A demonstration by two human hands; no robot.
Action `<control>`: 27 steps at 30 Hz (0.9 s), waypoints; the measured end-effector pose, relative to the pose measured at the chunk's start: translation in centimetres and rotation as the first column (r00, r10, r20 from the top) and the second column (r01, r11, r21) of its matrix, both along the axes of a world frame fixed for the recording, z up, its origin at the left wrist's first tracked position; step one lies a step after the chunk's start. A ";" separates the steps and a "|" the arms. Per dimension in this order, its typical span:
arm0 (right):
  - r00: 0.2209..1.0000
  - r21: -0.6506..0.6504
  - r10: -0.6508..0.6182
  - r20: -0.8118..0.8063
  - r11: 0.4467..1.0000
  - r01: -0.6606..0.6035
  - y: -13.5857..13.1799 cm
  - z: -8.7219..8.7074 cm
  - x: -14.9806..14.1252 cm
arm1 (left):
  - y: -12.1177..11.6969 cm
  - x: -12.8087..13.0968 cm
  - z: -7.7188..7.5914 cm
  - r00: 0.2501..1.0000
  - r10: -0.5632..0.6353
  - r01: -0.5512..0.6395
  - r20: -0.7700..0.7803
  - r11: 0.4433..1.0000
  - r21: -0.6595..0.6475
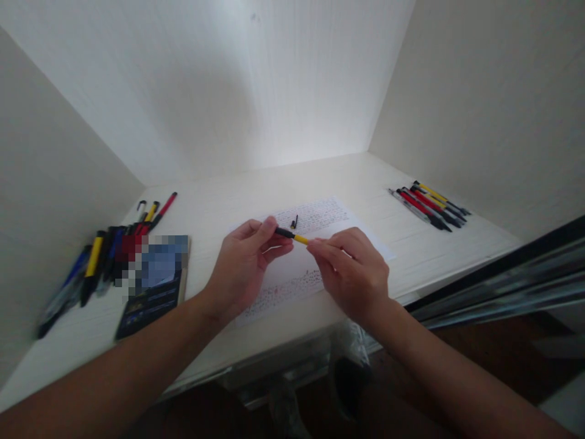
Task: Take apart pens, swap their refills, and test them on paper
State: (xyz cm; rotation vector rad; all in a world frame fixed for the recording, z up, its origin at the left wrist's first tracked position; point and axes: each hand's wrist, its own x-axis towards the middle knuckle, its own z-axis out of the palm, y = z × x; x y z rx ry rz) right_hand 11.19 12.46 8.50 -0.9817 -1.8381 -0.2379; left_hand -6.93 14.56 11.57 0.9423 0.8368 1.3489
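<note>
Between my two hands is a yellow and black pen (pixel 300 239), held slantwise above a sheet of paper (pixel 292 268) covered in handwriting. My left hand (pixel 249 259) pinches its black end between thumb and fingers. The yellow end sits in the fingertips of my right hand (pixel 354 268), which hide its tip. Just behind the pen, a small black pen part with a clip (pixel 294 223) lies on the paper; it looks like a pen's clip piece, though it is too small to be sure.
Several pens (pixel 429 204) lie side by side at the right. More pens and markers (pixel 94 262) are bunched at the left, beside a phone (pixel 153 299) with its screen lit and partly blurred out. White panels enclose the white desktop (pixel 205 195) at the back and sides.
</note>
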 end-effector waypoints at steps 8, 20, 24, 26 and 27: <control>0.900 -0.497 0.200 -0.387 0.777 -0.386 1.0 1.0 0.3 | 0.5 -0.3 -0.4 0.992 -0.109 0.119 -0.066 0.976 0.184; 0.897 -0.600 0.148 -0.416 0.697 -0.393 1.4 1.2 0.3 | 0.3 0.0 -0.2 0.975 -0.170 0.183 -0.139 0.979 0.085; 0.892 -0.619 0.148 -0.427 0.671 -0.408 1.5 1.2 0.2 | 0.4 -0.1 -0.2 0.981 -0.126 0.139 -0.145 0.987 0.083; 0.896 -0.571 0.105 -0.431 0.737 -0.361 1.5 1.0 0.1 | 0.6 -0.1 -0.3 0.990 -0.059 0.073 -0.125 0.992 0.108; 0.909 -0.541 0.085 -0.409 0.779 -0.316 1.4 0.9 0.1 | 0.7 -0.1 -0.3 0.992 -0.036 0.050 -0.117 0.992 0.119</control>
